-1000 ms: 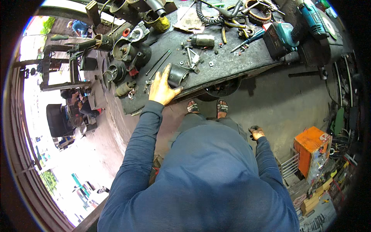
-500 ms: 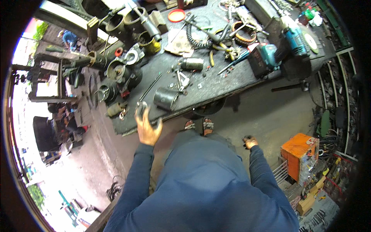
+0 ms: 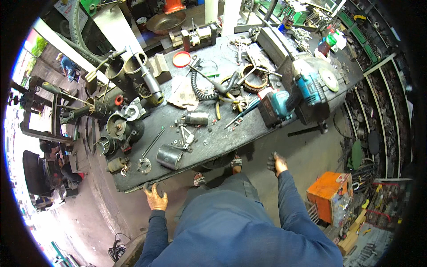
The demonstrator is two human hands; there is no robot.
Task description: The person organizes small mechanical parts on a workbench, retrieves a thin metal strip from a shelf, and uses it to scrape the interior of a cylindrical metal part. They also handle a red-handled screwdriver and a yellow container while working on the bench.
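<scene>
My left hand (image 3: 155, 197) is open at the front edge of the dark workbench (image 3: 213, 147), its fingers spread and blackened, with nothing in them. Just above it on the bench lies a small round metal plate (image 3: 144, 165), beside a dark metal cylinder (image 3: 169, 156) and thin rods (image 3: 155, 141). My right hand (image 3: 277, 163) hangs in front of the bench's right part, fingers loosely bent apart and holding nothing. Housings (image 3: 118, 127), a small motor (image 3: 195, 118), a coiled cable (image 3: 200, 93) and teal power tools (image 3: 311, 89) crowd the top.
An orange box (image 3: 324, 198) stands low at the right, near dark shelving (image 3: 382, 115) full of parts. Metal frames (image 3: 44, 111) are at the left. Another person in blue (image 3: 69, 64) is in the far upper left. My sandalled feet are below the bench edge.
My left hand has left the bench top beside the cylinder and dropped to the edge. My right hand has risen toward the bench. The view has shifted to show more of the bench's back.
</scene>
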